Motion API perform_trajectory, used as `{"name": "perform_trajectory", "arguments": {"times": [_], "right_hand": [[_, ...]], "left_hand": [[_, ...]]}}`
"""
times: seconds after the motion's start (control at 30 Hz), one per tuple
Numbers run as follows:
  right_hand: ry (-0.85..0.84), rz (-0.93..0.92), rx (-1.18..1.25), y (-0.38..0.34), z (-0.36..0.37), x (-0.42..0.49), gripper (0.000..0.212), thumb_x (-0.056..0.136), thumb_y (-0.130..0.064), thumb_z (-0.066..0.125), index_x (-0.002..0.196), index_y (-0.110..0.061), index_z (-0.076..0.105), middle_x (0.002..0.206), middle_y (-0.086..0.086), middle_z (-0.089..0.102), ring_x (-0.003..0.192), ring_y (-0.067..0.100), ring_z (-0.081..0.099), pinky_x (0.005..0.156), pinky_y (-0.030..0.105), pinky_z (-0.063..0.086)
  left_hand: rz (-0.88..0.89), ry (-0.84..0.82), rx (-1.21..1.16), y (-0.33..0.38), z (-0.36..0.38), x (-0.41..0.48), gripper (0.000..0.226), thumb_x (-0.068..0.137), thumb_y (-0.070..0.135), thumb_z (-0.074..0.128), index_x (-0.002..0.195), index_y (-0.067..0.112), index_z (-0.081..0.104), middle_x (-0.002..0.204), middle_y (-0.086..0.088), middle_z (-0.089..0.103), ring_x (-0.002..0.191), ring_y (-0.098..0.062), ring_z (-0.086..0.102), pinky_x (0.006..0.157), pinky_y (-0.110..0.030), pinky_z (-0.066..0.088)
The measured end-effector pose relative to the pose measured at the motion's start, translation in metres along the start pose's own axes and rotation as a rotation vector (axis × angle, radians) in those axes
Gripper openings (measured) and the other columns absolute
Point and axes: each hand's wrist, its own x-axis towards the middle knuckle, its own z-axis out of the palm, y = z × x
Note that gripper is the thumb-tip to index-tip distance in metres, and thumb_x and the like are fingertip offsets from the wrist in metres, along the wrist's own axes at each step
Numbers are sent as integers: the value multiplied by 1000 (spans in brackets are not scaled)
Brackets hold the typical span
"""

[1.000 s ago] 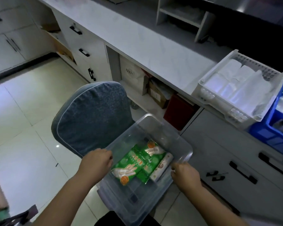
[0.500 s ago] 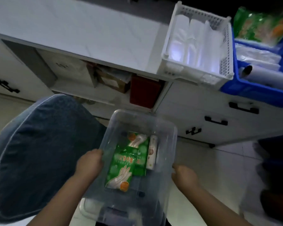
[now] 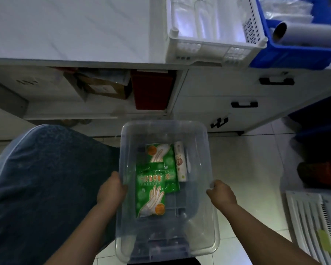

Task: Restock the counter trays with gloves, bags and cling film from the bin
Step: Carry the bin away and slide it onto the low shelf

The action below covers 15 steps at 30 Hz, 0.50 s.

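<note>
A white counter [image 3: 75,25] runs across the top, seen from above. Below it on the left is a blue-grey chair cushion [image 3: 46,178]. A clear bin [image 3: 163,124] sits centre frame, in front of the counter's drawers [image 3: 237,92].

On the counter's right end stand 2 trays side by side. The white tray [image 3: 208,49] holds clear bags [image 3: 204,20]. The blue tray [image 3: 298,56] holds a cling film roll [image 3: 304,33].

In the bin lie 2 green glove packs [image 3: 150,188], the nearer one overlapping the farther. A small white roll [image 3: 181,161] lies just right of them.

The left hand [image 3: 111,190] grasps the bin's left rim, fingers curled over the edge. The right hand [image 3: 221,192] grasps the right rim.
</note>
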Motion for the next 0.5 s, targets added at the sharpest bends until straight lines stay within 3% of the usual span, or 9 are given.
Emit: {"name": "perform_trajectory", "arguments": {"times": [0.23, 0.5], "right_hand": [[70, 21, 69, 31, -27, -6, 7, 84, -21, 58, 86, -17, 53, 83, 2, 56, 71, 21, 53, 58, 25, 34], [204, 191, 296, 128, -68, -35, 12, 78, -22, 60, 75, -12, 53, 77, 6, 60, 67, 22, 53, 52, 25, 33]], "left_hand": [[66, -10, 37, 39, -5, -1, 17, 83, 18, 58, 93, 11, 46, 89, -10, 61, 76, -29, 60, 59, -30, 47], [250, -21, 173, 145, 26, -27, 20, 74, 22, 60, 87, 13, 49, 85, -7, 60, 81, -32, 62, 60, -28, 39]]}}
